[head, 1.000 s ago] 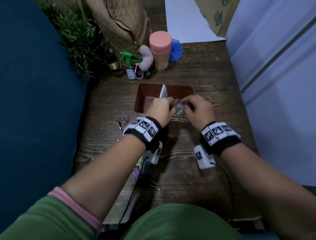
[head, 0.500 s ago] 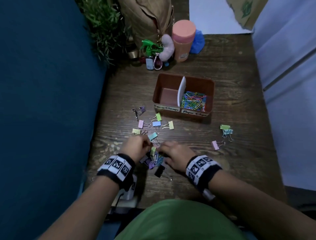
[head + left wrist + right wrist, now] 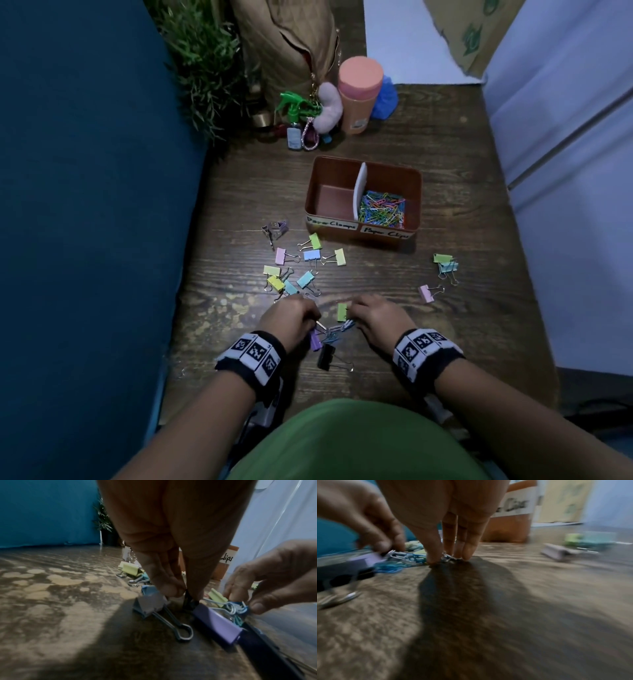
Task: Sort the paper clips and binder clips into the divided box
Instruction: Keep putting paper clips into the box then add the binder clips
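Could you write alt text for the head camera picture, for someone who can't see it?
Two hands pick at clips on a wooden table. Pastel binder clips lie scattered before a brown divided box, whose right compartment holds coloured paper clips.

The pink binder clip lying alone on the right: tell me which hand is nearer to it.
Right. The right hand sits just left of the pink binder clip; the left hand is farther left, beyond the small pile.
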Demonstrator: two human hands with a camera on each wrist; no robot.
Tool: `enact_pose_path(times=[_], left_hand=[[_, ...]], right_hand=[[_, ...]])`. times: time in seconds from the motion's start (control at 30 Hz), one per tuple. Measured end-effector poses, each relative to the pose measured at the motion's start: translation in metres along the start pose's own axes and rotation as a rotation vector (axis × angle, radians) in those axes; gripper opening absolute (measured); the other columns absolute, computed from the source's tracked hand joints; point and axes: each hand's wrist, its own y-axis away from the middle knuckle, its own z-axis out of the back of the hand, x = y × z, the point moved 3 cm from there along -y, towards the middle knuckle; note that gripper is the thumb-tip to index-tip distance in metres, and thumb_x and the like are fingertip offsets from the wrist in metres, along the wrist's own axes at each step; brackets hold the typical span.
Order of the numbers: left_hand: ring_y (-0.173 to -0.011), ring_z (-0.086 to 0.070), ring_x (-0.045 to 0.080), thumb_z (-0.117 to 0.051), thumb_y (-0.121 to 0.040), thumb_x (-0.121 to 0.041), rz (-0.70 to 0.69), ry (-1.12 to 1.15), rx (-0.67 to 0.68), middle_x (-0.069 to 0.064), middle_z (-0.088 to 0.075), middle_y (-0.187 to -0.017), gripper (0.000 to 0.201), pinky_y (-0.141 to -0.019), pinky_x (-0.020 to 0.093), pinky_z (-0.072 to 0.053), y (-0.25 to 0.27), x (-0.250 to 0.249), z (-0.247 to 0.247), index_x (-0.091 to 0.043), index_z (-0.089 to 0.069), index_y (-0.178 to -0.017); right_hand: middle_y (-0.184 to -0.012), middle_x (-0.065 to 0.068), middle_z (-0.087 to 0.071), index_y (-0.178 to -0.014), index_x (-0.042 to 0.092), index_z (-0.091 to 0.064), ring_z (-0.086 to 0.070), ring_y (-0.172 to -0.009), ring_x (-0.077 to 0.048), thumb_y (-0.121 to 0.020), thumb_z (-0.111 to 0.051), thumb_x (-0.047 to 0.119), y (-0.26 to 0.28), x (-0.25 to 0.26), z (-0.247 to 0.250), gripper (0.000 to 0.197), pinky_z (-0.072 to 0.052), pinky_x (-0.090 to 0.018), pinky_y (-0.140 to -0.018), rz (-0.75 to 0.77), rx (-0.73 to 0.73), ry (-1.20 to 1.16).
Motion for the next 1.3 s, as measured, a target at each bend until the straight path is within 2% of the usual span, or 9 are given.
enact_pose_path(times=[0.1,0.3,0.5,0.63,0.77,0.93,1.07,1.17,1.3], left_hand=[[-0.093,-0.063,0.021,-0.061,-0.085,-0.016,0.003,0.004,-0.001,0.002,-0.066,-0.103,0.016,-0.087,0.035,-0.053,-0.005,-0.001,-0.003,-0.022,-0.069,-0.098],[-0.098,-0.062,0.024,-0.060,-0.087,-0.021,-0.042,-0.025,0.022,0.004,-0.064,-0.107,0.016,-0.088,0.036,-0.051,-0.012,-0.005,-0.005,-0.019,-0.065,-0.102],[-0.094,-0.064,0.024,-0.052,-0.091,-0.023,-0.252,-0.144,-0.029,-0.003,-0.057,-0.114,0.031,-0.076,0.037,-0.056,-0.030,-0.040,0.006,-0.031,-0.053,-0.121],[-0.097,-0.062,0.029,-0.057,-0.086,-0.021,-0.337,-0.304,0.148,0.004,-0.050,-0.120,0.048,-0.077,0.039,-0.054,-0.054,-0.066,0.004,-0.036,-0.046,-0.130],[-0.096,-0.063,0.030,-0.061,-0.085,-0.019,-0.387,-0.402,0.246,0.005,-0.049,-0.116,0.043,-0.077,0.045,-0.056,-0.069,-0.072,-0.002,-0.031,-0.050,-0.125],[-0.099,-0.061,0.030,-0.053,-0.090,-0.024,-0.400,-0.374,0.201,0.006,-0.051,-0.116,0.033,-0.080,0.046,-0.054,-0.072,-0.073,-0.004,-0.021,-0.051,-0.123],[-0.104,-0.059,0.027,-0.060,-0.086,-0.033,-0.365,-0.203,0.107,0.004,-0.054,-0.119,0.036,-0.088,0.041,-0.051,-0.070,-0.069,0.008,-0.021,-0.054,-0.119],[-0.109,-0.056,0.024,-0.061,-0.086,-0.033,-0.269,-0.039,0.016,0.003,-0.059,-0.119,0.033,-0.093,0.035,-0.046,-0.064,-0.058,0.032,-0.022,-0.056,-0.117],[-0.092,-0.062,0.020,-0.064,-0.084,-0.040,-0.084,0.110,-0.122,-0.002,-0.063,-0.109,0.038,-0.084,0.034,-0.052,-0.041,-0.019,0.061,-0.031,-0.053,-0.119]], right_hand=[[-0.097,-0.009,-0.065,-0.093,0.014,-0.066,-0.060,-0.091,-0.031,-0.082,-0.060,0.013,0.007,-0.017,0.006,0.012,-0.051,-0.037,-0.071,-0.175,-0.045,-0.066],[-0.093,-0.007,-0.067,-0.088,0.014,-0.065,-0.061,-0.086,-0.027,-0.084,-0.059,0.009,0.013,-0.022,0.017,0.009,-0.048,-0.034,-0.074,-0.348,-0.156,-0.187],[-0.087,-0.003,-0.060,-0.083,0.015,-0.058,-0.056,-0.083,-0.023,-0.083,-0.055,0.004,0.020,-0.023,0.024,0.011,-0.044,-0.034,-0.074,-0.356,-0.163,-0.247],[-0.080,0.000,-0.061,-0.081,0.017,-0.054,-0.055,-0.075,-0.020,-0.083,-0.055,0.004,0.035,-0.024,0.030,0.013,-0.043,-0.030,-0.067,-0.345,-0.157,-0.237],[-0.079,-0.004,-0.065,-0.082,0.015,-0.056,-0.058,-0.073,-0.024,-0.083,-0.057,0.004,0.050,-0.036,0.034,0.011,-0.046,-0.033,-0.066,-0.384,-0.245,-0.255],[-0.086,-0.005,-0.065,-0.086,0.014,-0.060,-0.058,-0.082,-0.027,-0.081,-0.058,0.002,0.058,-0.052,0.027,0.013,-0.040,-0.029,-0.070,-0.493,-0.277,-0.252],[-0.106,0.000,-0.060,-0.100,0.018,-0.060,-0.053,-0.099,-0.020,-0.081,-0.058,0.002,0.052,-0.048,0.023,0.025,-0.044,-0.033,-0.084,-0.418,-0.299,-0.178],[-0.116,0.000,-0.059,-0.111,0.022,-0.059,-0.050,-0.107,-0.022,-0.078,-0.058,-0.001,0.037,-0.036,0.019,0.040,-0.045,-0.035,-0.092,-0.292,-0.229,-0.108],[-0.137,-0.003,-0.049,-0.131,0.022,-0.047,-0.045,-0.118,-0.027,-0.072,-0.052,-0.013,0.008,-0.017,0.008,0.069,-0.042,-0.039,-0.101,-0.082,-0.025,-0.015]])
